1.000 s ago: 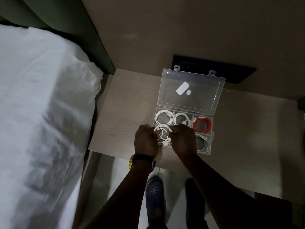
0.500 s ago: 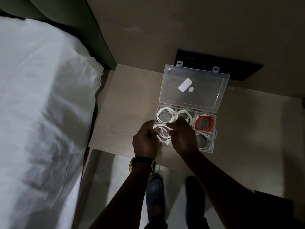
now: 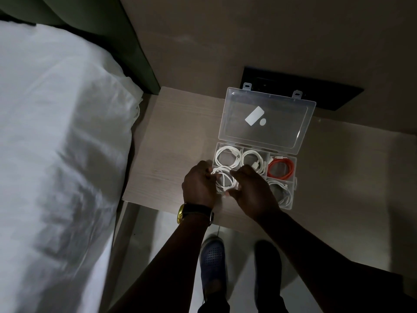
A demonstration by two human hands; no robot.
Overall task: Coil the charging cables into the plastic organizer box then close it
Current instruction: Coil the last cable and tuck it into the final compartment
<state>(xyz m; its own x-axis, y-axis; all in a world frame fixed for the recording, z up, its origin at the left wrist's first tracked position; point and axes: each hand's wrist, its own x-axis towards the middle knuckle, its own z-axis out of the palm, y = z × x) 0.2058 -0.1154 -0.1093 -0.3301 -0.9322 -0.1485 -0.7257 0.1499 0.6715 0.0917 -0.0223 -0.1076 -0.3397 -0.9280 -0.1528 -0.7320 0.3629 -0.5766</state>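
A clear plastic organizer box [image 3: 295, 164] sits on a pale wooden bedside table, its lid [image 3: 268, 118] swung open toward the wall. The back compartments hold two coiled white cables [image 3: 225, 155] and an orange coiled cable [image 3: 281, 169]; another white coil [image 3: 282, 190] lies in the front right compartment. My left hand [image 3: 198, 185] and my right hand [image 3: 252, 192] both pinch a coiled white cable [image 3: 224, 180] at the box's front left compartment. My right hand hides the front middle compartment.
The bedside table [image 3: 176, 136] has its front edge just below my wrists. A white bed [image 3: 56, 154] fills the left side. A black wall panel [image 3: 304, 89] sits behind the lid. My shoes [image 3: 213, 263] stand on the floor below.
My hands have pressed the white coil lower into the front left compartment. My right hand has slid left over it. The view has shifted slightly.
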